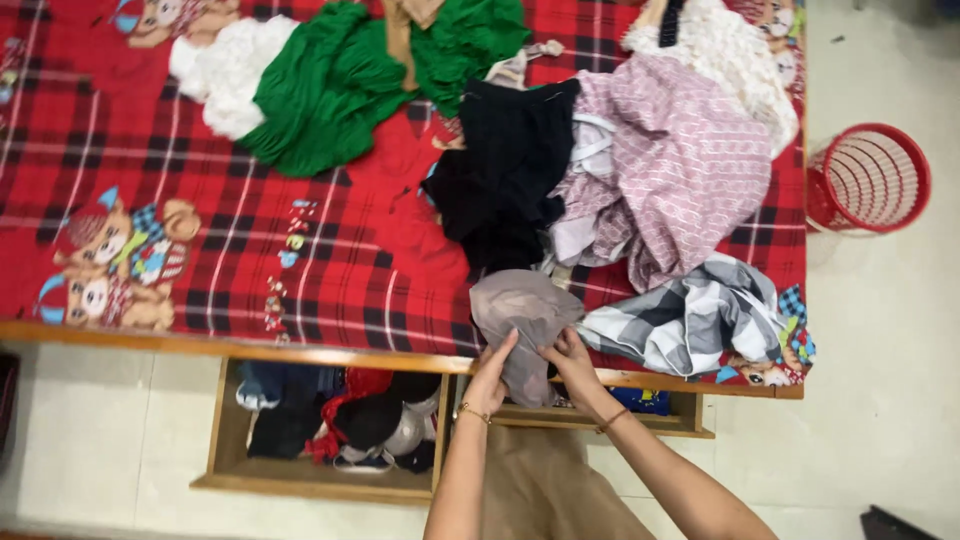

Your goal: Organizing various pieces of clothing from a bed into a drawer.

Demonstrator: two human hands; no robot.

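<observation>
Where hands (pixel 535 365) meet, grey cloth (pixel 522 310) half-hidden

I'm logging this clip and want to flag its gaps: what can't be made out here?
Head view only:
- grey-brown cloth: kind of garment unclear, bunched under the left hand and right hand.
- right drawer: contents mostly hidden by the bed edge and arms.
- white garment: cut off by the top edge.

Clothes pile on your red plaid bedspread (pixel 200 200), drawers open below.
You've got a green garment (pixel 330 90), black garment (pixel 505 170), pink patterned cloth (pixel 680 160), red basket (pixel 870 178) on the floor, left open drawer (pixel 320 480) stuffed.
</observation>
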